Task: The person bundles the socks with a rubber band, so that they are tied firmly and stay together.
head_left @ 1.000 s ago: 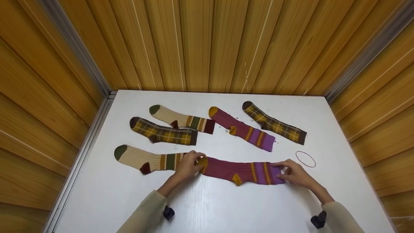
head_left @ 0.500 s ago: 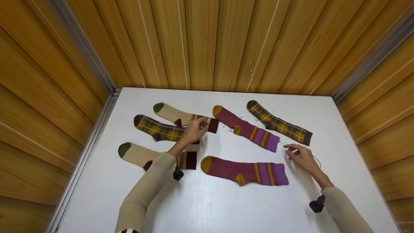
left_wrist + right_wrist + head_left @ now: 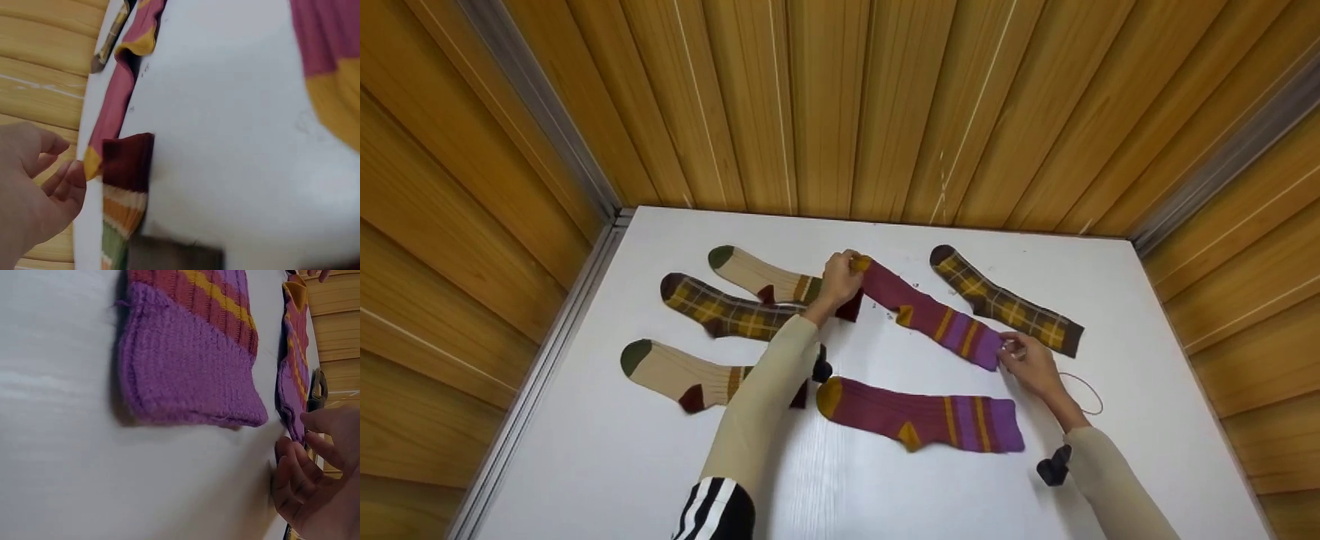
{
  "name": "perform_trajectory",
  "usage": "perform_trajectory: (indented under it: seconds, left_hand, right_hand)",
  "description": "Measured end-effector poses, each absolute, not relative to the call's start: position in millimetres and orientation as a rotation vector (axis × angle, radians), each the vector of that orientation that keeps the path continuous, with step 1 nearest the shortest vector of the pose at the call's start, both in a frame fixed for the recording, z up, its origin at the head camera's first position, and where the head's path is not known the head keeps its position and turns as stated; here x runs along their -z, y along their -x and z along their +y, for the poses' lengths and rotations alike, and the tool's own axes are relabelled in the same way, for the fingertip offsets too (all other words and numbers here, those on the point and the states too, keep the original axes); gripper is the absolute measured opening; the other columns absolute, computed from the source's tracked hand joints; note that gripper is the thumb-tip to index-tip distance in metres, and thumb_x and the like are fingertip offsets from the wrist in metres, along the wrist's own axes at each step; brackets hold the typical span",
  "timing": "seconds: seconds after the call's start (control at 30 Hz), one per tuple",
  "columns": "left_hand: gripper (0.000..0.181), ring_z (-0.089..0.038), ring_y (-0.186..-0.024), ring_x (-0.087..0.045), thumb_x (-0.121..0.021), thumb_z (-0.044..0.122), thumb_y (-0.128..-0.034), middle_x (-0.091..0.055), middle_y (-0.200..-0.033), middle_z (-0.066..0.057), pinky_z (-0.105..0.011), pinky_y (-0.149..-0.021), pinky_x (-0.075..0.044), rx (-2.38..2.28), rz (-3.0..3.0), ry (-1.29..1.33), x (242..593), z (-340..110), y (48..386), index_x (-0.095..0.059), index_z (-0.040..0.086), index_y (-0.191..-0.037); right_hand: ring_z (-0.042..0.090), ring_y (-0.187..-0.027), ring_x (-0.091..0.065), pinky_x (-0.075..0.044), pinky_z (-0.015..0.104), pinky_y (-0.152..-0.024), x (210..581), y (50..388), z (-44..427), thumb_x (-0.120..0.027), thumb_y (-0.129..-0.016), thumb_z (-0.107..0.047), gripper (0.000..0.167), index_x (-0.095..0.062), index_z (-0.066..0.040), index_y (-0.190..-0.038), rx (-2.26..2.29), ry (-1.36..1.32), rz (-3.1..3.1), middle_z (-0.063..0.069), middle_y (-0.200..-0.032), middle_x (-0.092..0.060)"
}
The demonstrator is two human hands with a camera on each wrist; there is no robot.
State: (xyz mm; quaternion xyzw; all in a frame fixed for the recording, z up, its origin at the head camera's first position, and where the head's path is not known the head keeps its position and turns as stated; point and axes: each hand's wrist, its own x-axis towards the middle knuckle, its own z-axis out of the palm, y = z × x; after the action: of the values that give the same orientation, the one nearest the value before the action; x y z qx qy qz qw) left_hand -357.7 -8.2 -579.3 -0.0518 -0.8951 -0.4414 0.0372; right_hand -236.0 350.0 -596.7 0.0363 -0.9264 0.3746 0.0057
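The upper magenta sock (image 3: 919, 304) lies slanted between both hands. At its yellow toe, my left hand (image 3: 840, 281) pinches the fabric, over the cuff of the upper beige sock (image 3: 780, 279); the left wrist view shows those fingertips at the toe (image 3: 93, 163). My right hand (image 3: 1031, 364) pinches the purple cuff corner, and in the right wrist view thumb and fingers meet the cuff (image 3: 291, 402) edge. Nearer the front, the second magenta sock (image 3: 885, 412) lies flat with its toe to the left; its purple cuff (image 3: 191, 365) fills much of the right wrist view.
Left on the white table (image 3: 660, 465) lie a plaid sock (image 3: 735, 309) and a lower beige sock (image 3: 675, 367), partly under my left arm. Another plaid sock (image 3: 1005, 300) is at the back right. A thin reddish loop (image 3: 1099, 397) lies beyond my right hand.
Both hands have let go of the front magenta sock. The left moved up and right to the upper sock's toe, the right up to its cuff; both now grip it.
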Motion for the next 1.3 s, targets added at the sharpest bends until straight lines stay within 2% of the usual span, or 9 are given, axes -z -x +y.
perform_trajectory:
  seconds: [0.17,0.3,0.5,0.73,0.87,0.93,1.1,1.2,1.3]
  left_hand:
    - [0.045,-0.037,-0.128,-0.053,-0.062,0.011,-0.0937,-0.058,-0.135,-0.022,-0.050,-0.107,-0.044,1.194,-2.866,-0.054,594,11,372,-0.059,0.005,-0.138]
    - [0.050,-0.037,-0.133,-0.048,-0.064,0.019,-0.0945,-0.054,-0.141,-0.021,-0.054,-0.108,-0.039,1.165,-2.888,-0.196,596,9,375,-0.056,0.007,-0.143]
    - [0.042,-0.036,-0.132,-0.045,-0.069,0.022,-0.0930,-0.054,-0.138,-0.020,-0.055,-0.108,-0.035,1.084,-2.823,-0.360,598,-4,373,-0.066,0.003,-0.131]
    - [0.033,-0.034,-0.128,-0.049,-0.068,0.025,-0.0948,-0.061,-0.132,-0.016,-0.053,-0.106,-0.037,1.148,-2.825,-0.282,607,8,373,-0.072,0.008,-0.123]
    - [0.022,-0.037,-0.117,-0.060,-0.063,0.015,-0.0978,-0.068,-0.120,-0.019,-0.052,-0.101,-0.047,1.212,-2.743,-0.211,601,9,373,-0.073,0.004,-0.114]
    - [0.020,-0.037,-0.111,-0.064,-0.059,0.010,-0.0990,-0.070,-0.114,-0.021,-0.051,-0.098,-0.051,1.267,-2.691,-0.177,597,7,373,-0.072,0.000,-0.111]
    - [0.021,-0.030,-0.092,-0.071,-0.054,0.011,-0.1026,-0.076,-0.103,-0.018,-0.040,-0.080,-0.056,1.441,-2.646,-0.140,587,8,367,-0.070,0.003,-0.114]
    - [0.022,-0.030,-0.081,-0.072,-0.054,0.013,-0.1037,-0.077,-0.097,-0.016,-0.033,-0.067,-0.055,1.637,-2.617,-0.100,576,13,357,-0.069,0.007,-0.118]
    - [0.021,-0.038,-0.079,-0.073,-0.054,0.011,-0.1032,-0.076,-0.097,-0.020,-0.034,-0.062,-0.060,1.923,-2.501,-0.061,564,19,347,-0.068,0.003,-0.118]
  right_hand:
    - [0.023,-0.080,-0.055,-0.042,0.034,-0.070,597,238,347,-0.067,-0.095,-0.011,0.039,-0.059,0.007,-0.128,-0.986,-0.040,-3.002,0.016,-0.090,-0.062]
    - [0.027,-0.081,-0.058,-0.043,0.036,-0.069,598,245,339,-0.067,-0.097,-0.017,0.040,-0.059,0.005,-0.129,-0.981,0.020,-3.015,0.016,-0.091,-0.064]
    - [0.028,-0.083,-0.059,-0.043,0.035,-0.069,601,248,328,-0.072,-0.096,-0.026,0.037,-0.062,0.003,-0.118,-1.008,0.031,-3.016,0.016,-0.093,-0.063]
    - [0.023,-0.082,-0.057,-0.042,0.031,-0.071,600,238,338,-0.075,-0.093,-0.024,0.033,-0.066,0.004,-0.107,-1.027,0.121,-3.016,0.016,-0.092,-0.065]
    - [0.013,-0.078,-0.058,-0.045,0.024,-0.070,595,240,338,-0.073,-0.094,-0.022,0.030,-0.065,0.005,-0.104,-1.173,0.151,-2.940,0.020,-0.095,-0.069]
    - [0.009,-0.071,-0.058,-0.047,0.021,-0.064,591,241,337,-0.071,-0.097,-0.021,0.030,-0.063,0.006,-0.107,-1.298,0.183,-2.897,0.020,-0.096,-0.070]
    - [0.003,-0.052,-0.060,-0.049,0.019,-0.051,581,234,340,-0.065,-0.101,-0.018,0.031,-0.054,0.007,-0.115,-1.592,0.259,-2.755,0.008,-0.077,-0.073]
    - [0.000,-0.058,-0.064,-0.052,0.018,-0.056,574,228,347,-0.066,-0.100,-0.017,0.031,-0.054,0.007,-0.116,-1.674,0.286,-2.672,0.001,-0.074,-0.074]
    - [-0.003,-0.064,-0.065,-0.052,0.016,-0.059,563,222,357,-0.070,-0.098,-0.018,0.036,-0.057,0.008,-0.118,-1.708,0.317,-2.627,-0.007,-0.075,-0.075]
